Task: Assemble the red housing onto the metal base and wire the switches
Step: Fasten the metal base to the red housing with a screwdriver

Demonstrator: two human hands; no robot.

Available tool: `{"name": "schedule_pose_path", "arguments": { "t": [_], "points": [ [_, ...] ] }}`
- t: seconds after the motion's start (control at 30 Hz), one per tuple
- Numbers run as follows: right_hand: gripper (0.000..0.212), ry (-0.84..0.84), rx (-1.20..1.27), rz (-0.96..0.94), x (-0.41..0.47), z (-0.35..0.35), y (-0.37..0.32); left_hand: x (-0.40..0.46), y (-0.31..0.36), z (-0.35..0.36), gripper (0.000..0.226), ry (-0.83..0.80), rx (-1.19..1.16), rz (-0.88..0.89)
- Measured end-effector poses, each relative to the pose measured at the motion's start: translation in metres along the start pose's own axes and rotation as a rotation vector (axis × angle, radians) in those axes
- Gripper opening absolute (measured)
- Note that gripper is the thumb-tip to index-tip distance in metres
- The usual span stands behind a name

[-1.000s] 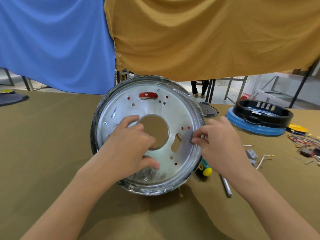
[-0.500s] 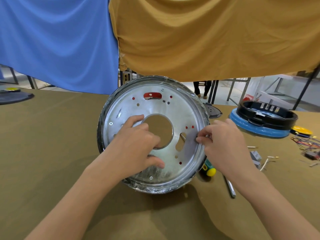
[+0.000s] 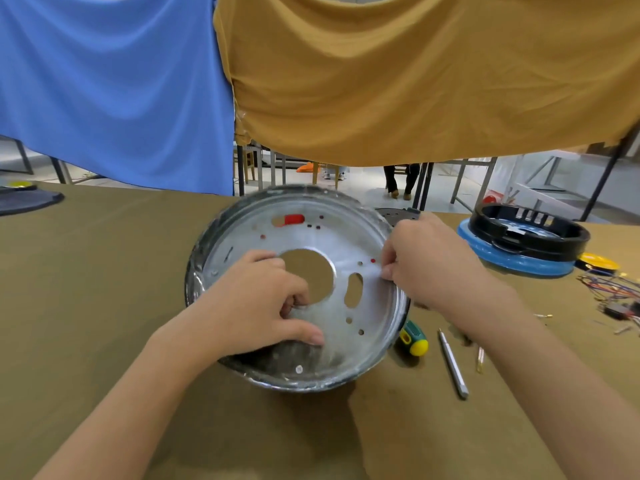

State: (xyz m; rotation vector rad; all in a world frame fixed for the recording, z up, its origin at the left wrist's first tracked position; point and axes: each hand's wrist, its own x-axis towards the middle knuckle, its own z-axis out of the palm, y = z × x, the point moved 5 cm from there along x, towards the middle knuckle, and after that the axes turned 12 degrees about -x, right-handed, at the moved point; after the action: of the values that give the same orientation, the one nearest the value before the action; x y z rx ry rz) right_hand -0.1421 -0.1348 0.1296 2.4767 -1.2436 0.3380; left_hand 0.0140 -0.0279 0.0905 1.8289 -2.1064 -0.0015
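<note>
my left hand (image 3: 256, 303) grips the metal base (image 3: 311, 237) at its centre hole, my right hand (image 3: 426, 265) pinches its rim.

No text, label or number can be read anywhere.

Bright, even daylight; soft shadows under the metal base (image 3: 363, 306), mild glare, wide-angle bending at edges
</note>
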Motion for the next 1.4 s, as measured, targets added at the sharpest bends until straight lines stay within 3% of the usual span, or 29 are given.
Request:
{"name": "schedule_pose_path", "arguments": {
  "t": [0.2, 0.3, 0.47, 0.57, 0.7, 0.87, 1.17, 1.4],
  "points": [
    [0.025, -0.565, -0.087, -0.171, 0.013, 0.023, -0.019, -0.005, -0.008, 0.022, 0.046, -0.275, -0.286, -0.117],
    [0.029, -0.664, -0.032, -0.207, 0.013, 0.024, -0.016, -0.003, -0.011, 0.026, 0.04, -0.273, -0.315, -0.13],
    [0.037, -0.66, -0.148, -0.266, 0.018, 0.024, -0.027, -0.004, -0.011, 0.024, 0.051, -0.218, -0.387, -0.113],
    [0.033, -0.695, -0.159, -0.304, 0.02, 0.026, -0.028, -0.007, -0.005, 0.027, 0.071, -0.321, -0.422, -0.065],
    [0.024, -0.708, -0.126, -0.344, 0.02, 0.028, -0.028, -0.008, -0.006, 0.033, 0.06, -0.451, -0.348, -0.094],
    [0.018, -0.655, -0.105, -0.346, 0.019, 0.03, -0.023, -0.008, -0.008, 0.034, 0.059, -0.453, -0.381, -0.102],
    [0.032, -0.632, -0.246, -0.331, 0.018, 0.027, -0.033, -0.007, -0.008, 0.034, 0.06, -0.442, -0.416, -0.092],
    [0.013, -0.701, -0.167, -0.377, 0.019, 0.021, -0.025, -0.009, -0.008, 0.033, 0.06, -0.443, -0.43, -0.095]
  ]
}}
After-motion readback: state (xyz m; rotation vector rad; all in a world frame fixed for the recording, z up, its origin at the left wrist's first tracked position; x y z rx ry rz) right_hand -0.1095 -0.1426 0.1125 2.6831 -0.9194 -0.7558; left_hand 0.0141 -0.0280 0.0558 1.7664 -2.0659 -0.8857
